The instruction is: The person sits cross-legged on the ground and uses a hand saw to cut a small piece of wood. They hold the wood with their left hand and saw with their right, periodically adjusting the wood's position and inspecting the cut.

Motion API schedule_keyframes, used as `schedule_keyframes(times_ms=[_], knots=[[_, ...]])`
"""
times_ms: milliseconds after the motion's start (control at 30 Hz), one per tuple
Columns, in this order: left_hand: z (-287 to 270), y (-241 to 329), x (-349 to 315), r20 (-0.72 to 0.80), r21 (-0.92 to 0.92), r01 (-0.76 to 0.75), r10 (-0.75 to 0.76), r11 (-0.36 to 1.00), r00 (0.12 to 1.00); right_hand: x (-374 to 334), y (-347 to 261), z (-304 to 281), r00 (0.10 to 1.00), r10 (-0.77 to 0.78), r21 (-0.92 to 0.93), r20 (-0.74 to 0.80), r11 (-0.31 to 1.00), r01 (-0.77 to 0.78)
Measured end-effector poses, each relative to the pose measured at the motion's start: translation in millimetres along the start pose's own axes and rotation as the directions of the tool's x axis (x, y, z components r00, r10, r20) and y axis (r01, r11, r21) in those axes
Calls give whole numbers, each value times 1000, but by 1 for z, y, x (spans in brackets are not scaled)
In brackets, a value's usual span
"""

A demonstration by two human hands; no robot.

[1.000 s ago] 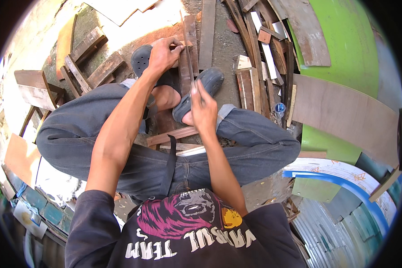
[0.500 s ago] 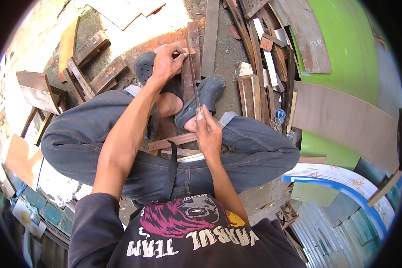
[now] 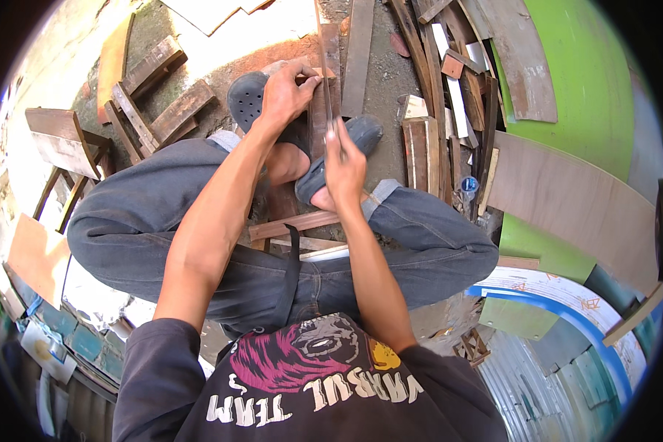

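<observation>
My right hand point(image 3: 346, 166) is closed round the near end of a handsaw point(image 3: 322, 44), whose long thin blade shows almost edge-on and points away from me. My left hand point(image 3: 286, 96) pinches a short reddish wood strip point(image 3: 331, 73) beside the blade, fingers bent and thumb inward. Beneath lies a dark board point(image 3: 317, 125), running between my two dark clogs point(image 3: 246, 102). How deep the blade sits in the wood cannot be made out.
Stacked timber offcuts point(image 3: 420, 147) stand on the right, near a small blue-and-clear cup point(image 3: 469, 184). More planks point(image 3: 155, 66) lie at the left. A curved plywood sheet point(image 3: 567, 195) rests over a green panel point(image 3: 582, 81). Another wood piece point(image 3: 295, 223) lies close to my lap.
My right hand has pushed the saw away from me, so the blade reaches farther past my left hand. The left hand keeps its grip; the whole view has shifted slightly.
</observation>
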State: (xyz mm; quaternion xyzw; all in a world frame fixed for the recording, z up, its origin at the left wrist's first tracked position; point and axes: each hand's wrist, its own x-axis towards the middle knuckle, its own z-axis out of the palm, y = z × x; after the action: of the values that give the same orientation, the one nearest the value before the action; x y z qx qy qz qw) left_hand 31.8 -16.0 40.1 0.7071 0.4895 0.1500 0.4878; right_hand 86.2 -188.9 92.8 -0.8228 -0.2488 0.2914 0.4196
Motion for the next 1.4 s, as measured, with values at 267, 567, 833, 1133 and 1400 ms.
schedule_keyframes(times_ms=[267, 567, 833, 1133, 1400], knots=[[-6, -6, -6, -65, 17, -61, 62, 998, 996, -68, 6, -40, 984, 137, 114, 109, 982, -150], [-3, -11, 1, -13, 110, -127, 129, 986, 992, -7, 17, 1, 985, 164, 144, 56, 975, -170], [1, 3, 3, 7, 7, -79, 79, 997, 997, 19, 31, 11, 993, -108, 68, -45, 991, 111], [-2, -4, -1, -16, -17, -22, 22, 1000, 1000, -73, 39, -39, 998, 15, 65, 66, 998, -19], [5, -14, 0, 4, 23, -90, 90, 996, 996, -5, 9, -6, 980, 177, 79, 91, 980, -184]])
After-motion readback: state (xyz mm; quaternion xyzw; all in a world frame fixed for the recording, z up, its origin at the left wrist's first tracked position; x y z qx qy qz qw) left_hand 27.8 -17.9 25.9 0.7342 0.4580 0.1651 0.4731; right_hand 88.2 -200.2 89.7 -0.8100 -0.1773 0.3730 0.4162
